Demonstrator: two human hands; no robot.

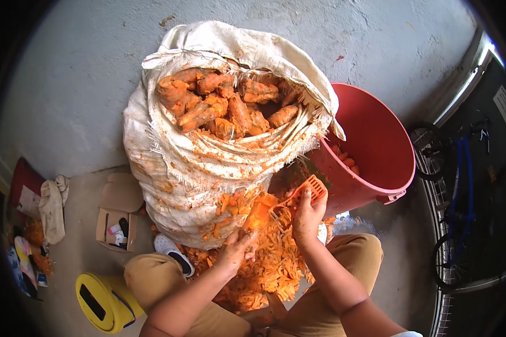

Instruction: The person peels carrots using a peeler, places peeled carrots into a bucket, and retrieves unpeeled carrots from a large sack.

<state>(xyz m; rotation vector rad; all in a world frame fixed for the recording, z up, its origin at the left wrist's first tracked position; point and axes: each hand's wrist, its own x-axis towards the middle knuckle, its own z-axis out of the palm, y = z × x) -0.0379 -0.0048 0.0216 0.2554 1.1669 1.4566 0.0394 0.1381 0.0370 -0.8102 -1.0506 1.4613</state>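
In my left hand (239, 253), at the middle, is an orange carrot (260, 213), partly peeled and pointing up and away. My right hand (309, 216) is closed on an orange slotted peeler (309, 190), whose blade end lies close to the carrot's right side; whether they touch is unclear. Below both hands a heap of orange peelings (270, 264) covers the floor between my legs. Beyond them stands a white woven sack (180, 185), its mouth open on several dirty, unpeeled carrots (205, 112). Shreds of peel cling to its front.
A red bucket (371, 140) with some carrot pieces inside stands right of the sack. At left are an open cardboard box (115, 227) and a yellow bucket (104, 303) with a dark phone-like object on top. A bicycle (461, 208) is at far right.
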